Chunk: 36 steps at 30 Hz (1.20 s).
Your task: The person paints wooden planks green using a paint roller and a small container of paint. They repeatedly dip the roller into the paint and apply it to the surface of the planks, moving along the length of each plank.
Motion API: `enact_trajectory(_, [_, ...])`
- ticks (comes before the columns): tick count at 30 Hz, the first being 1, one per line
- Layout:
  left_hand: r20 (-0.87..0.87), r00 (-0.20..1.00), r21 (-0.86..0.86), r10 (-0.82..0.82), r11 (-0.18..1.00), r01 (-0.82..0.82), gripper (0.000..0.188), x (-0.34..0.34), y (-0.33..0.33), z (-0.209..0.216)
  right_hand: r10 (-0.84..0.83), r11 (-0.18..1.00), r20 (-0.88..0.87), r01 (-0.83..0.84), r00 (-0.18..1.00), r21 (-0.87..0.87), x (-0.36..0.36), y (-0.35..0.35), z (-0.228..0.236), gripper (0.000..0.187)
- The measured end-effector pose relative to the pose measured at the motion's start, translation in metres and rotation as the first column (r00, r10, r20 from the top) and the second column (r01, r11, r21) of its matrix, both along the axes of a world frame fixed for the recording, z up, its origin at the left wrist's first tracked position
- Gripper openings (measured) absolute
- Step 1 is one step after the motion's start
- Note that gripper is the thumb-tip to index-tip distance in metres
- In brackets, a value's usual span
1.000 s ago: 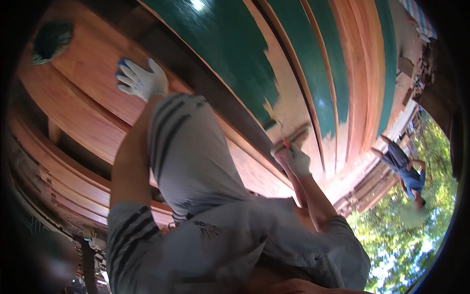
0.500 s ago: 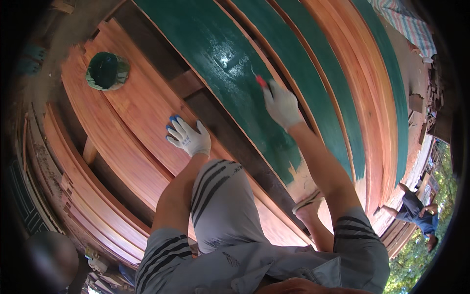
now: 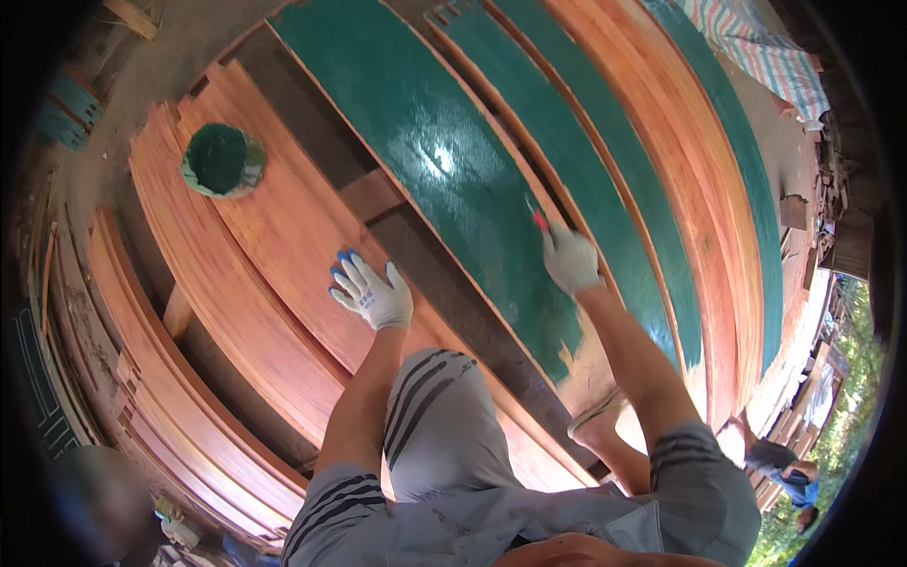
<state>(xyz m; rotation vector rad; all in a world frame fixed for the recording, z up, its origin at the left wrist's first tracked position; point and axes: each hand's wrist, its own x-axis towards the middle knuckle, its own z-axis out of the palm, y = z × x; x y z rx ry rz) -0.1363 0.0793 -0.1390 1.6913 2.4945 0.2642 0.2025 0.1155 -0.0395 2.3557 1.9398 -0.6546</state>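
Note:
My left hand, in a white glove with blue fingertips, rests flat on a bare reddish board, fingers spread. My right hand, also gloved, grips the red handle of a paintbrush over a wide board coated in wet, shiny green paint. The brush head is blurred and partly hard to make out, near the board's right edge. Bare wood shows at the near end of this green board. A tub of dark green paint stands on the bare boards at the far left.
More green boards and bare planks lie to the right, with dark gaps between boards. A striped sheet hangs at the far right. Another person is at the right edge. My foot is beside the green board's near end.
My right hand and the brush have moved nearer to me and rightward along the green board. My left hand stays flat on the bare board. The whole view has shifted slightly.

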Motion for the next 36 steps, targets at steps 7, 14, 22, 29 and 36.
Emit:
enact_trajectory(7, [-0.005,0.97,0.142,0.241,0.961,-0.238,0.065,-0.083,0.129,-0.006,-0.182,0.983,-0.045,0.18,0.982,-0.04,0.029,-0.097,0.033,0.027])
enact_trajectory(14, [-0.098,0.954,0.095,0.282,0.957,-0.273,0.065,-0.093,0.136,-0.012,-0.268,0.96,-0.327,0.278,0.906,-0.017,-0.056,0.049,0.055,0.032])
enact_trajectory(22, [-0.06,0.969,-0.017,0.241,0.97,-0.243,0.067,-0.085,0.131,0.0,0.079,0.936,-0.288,0.028,0.954,0.35,-0.155,0.3,0.044,0.029])
enact_trajectory(29, [-0.05,0.977,-0.036,0.205,0.978,-0.207,0.07,-0.086,0.129,0.009,0.109,0.912,-0.229,-0.005,0.967,0.41,-0.222,0.496,0.016,0.033])
enact_trajectory(36, [-0.033,0.983,-0.014,0.181,0.983,-0.182,0.078,-0.088,0.13,0.011,0.035,0.949,-0.192,0.027,0.981,0.315,-0.257,0.599,0.004,0.035])
